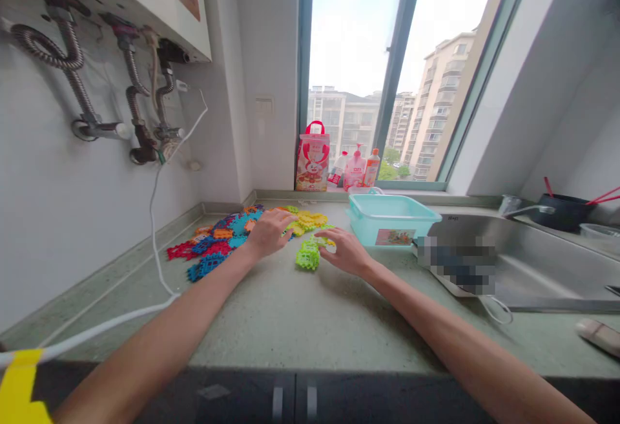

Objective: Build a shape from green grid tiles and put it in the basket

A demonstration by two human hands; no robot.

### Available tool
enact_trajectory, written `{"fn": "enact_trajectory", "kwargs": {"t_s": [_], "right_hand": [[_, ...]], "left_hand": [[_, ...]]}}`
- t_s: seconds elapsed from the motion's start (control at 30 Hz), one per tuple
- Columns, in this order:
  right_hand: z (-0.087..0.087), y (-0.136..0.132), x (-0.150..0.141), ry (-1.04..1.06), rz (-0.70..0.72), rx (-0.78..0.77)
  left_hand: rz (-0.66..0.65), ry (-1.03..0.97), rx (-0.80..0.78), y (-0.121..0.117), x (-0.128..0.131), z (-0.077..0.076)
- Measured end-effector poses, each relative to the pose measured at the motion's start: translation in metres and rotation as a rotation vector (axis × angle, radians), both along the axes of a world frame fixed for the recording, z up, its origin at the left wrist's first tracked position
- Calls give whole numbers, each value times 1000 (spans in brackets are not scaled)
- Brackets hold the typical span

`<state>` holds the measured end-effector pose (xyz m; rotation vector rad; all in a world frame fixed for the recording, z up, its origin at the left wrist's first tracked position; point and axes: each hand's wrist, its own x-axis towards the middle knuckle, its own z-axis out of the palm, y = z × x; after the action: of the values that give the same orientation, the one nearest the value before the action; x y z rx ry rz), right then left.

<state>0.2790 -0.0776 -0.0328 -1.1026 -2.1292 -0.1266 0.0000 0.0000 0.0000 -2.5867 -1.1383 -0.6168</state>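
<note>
Left hand (271, 230): palm down, fingers spread and loosely curled, resting on the scattered plastic tiles (227, 236) where the blue and orange pieces meet the yellow pieces (307, 220). It clamps on nothing that can be seen; the fingertips touch the pile.

Right hand (346, 251): palm down, fingers loosely apart, lying on the countertop (300, 314) just beside the green block cluster (309, 258). The fingertips reach the green pieces at its upper edge; whether anything is pinched beneath them cannot be told.

Green block cluster: a small assembled lump of bright green interlocking tiles, on the counter between the two hands, nearer the right.

Plastic tiles: flat spread of red, blue, orange and teal pieces, running left from the left hand toward the wall; yellow and lime pieces lie behind the hands.

Teal tub (390, 218): open-topped, labelled on its front, standing just right of the right hand.

Steel sink (542, 262): right of the tub, with a tap at its far rim.

Window sill: red-handled printed bag (312, 159) and several bottles (358, 169), behind the tub.

White cable (155, 230): hanging from the wall pipes and trailing across the counter at left.
</note>
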Motion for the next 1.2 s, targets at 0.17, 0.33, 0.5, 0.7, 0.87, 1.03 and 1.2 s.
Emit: {"fn": "enact_trajectory", "kwargs": {"t_s": [0.17, 0.33, 0.5, 0.7, 0.87, 1.03, 1.2], "right_hand": [[-3, 14, 15, 25, -64, -28], [-11, 23, 19, -20, -87, -97], [-11, 25, 23, 17, -156, -75], [-1, 22, 33, 46, -145, -86], [4, 21, 34, -1, -86, -54], [8, 20, 32, -4, -116, -50], [10, 14, 26, 32, -139, -78]], "left_hand": [[8, 71, -27, 4, 7, -16], [-95, 140, -136, 6, 14, -24], [-15, 68, -19, 6, 11, -22], [-28, 38, -51, 10, 5, -19], [-88, -60, -30, 15, -6, -8], [137, -39, 5, 23, -29, -3], [289, 98, 10, 20, -33, -6]]}}
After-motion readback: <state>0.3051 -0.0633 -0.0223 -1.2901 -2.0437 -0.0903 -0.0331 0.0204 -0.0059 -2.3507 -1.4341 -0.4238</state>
